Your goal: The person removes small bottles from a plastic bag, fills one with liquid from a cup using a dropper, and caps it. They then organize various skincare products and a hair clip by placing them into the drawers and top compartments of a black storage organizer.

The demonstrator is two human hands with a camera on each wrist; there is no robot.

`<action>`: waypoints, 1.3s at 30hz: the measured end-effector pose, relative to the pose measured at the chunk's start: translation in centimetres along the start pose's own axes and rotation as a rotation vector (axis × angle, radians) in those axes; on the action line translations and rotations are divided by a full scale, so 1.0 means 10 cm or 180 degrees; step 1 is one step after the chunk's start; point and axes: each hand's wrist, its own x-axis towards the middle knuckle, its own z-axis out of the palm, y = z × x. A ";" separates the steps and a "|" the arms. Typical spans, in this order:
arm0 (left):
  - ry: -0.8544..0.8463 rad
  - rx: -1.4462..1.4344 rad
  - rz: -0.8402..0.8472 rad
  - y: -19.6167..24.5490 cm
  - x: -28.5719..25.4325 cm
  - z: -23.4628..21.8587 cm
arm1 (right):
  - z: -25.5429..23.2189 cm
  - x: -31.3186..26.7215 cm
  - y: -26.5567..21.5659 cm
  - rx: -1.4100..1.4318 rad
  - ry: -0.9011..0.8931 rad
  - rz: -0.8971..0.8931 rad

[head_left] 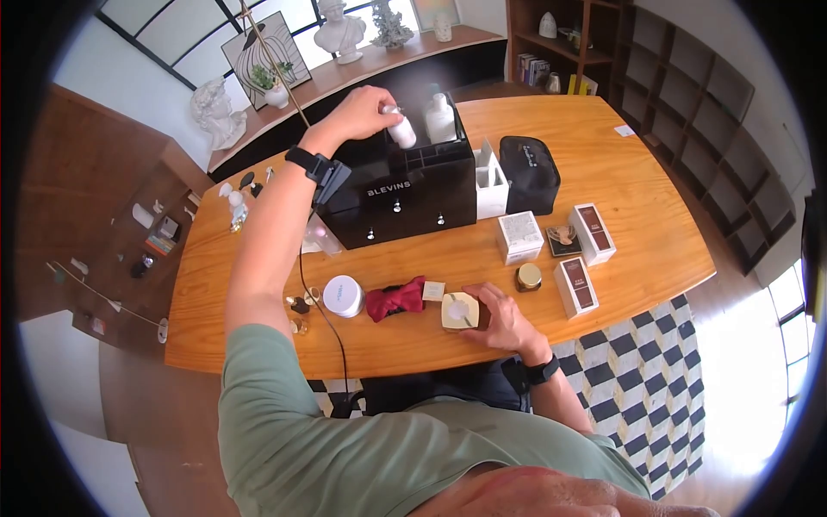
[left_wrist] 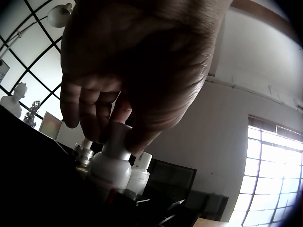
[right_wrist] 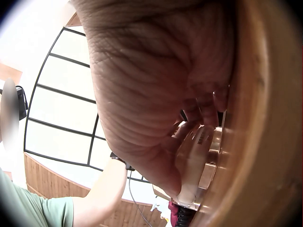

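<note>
At the top left of the organizer, my left hand [head_left: 366, 112] pinches a white bottle [head_left: 401, 129] by its cap. In the left wrist view that bottle [left_wrist: 110, 172] is upright under the fingers, its base hidden in the dark. The organizer [head_left: 388, 194] is glossy black, lettered BLEVINS, with small drawer knobs. Another white bottle [head_left: 440, 119] stands in its top right part. Near the table's front edge my right hand [head_left: 504, 320] holds a squarish cream container [head_left: 460, 311], thumb and fingers around its sides. The right wrist view shows lettering on the container [right_wrist: 194, 156].
Left of the right hand are a small cream box [head_left: 433, 291], a dark red bow [head_left: 396, 300] and a white-lidded jar [head_left: 343, 295]. A gold-lidded jar [head_left: 529, 277] and brown-and-white boxes [head_left: 575, 288] lie right. A black pouch [head_left: 529, 175] stands beside the organizer. A cable [head_left: 332, 326] crosses the table.
</note>
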 end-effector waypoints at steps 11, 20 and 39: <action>-0.0102 -0.0726 -0.0047 1.00 -0.97 -0.37 | -0.01 0.01 -0.02 -0.0024 -0.0017 0.0033; -0.0710 -0.0429 0.0603 1.21 -1.24 0.97 | -0.03 0.02 -0.10 0.0038 -0.0061 0.0201; -0.0856 -0.0472 0.0312 1.17 -1.05 1.64 | -0.03 0.00 -0.02 0.0084 -0.0045 -0.0018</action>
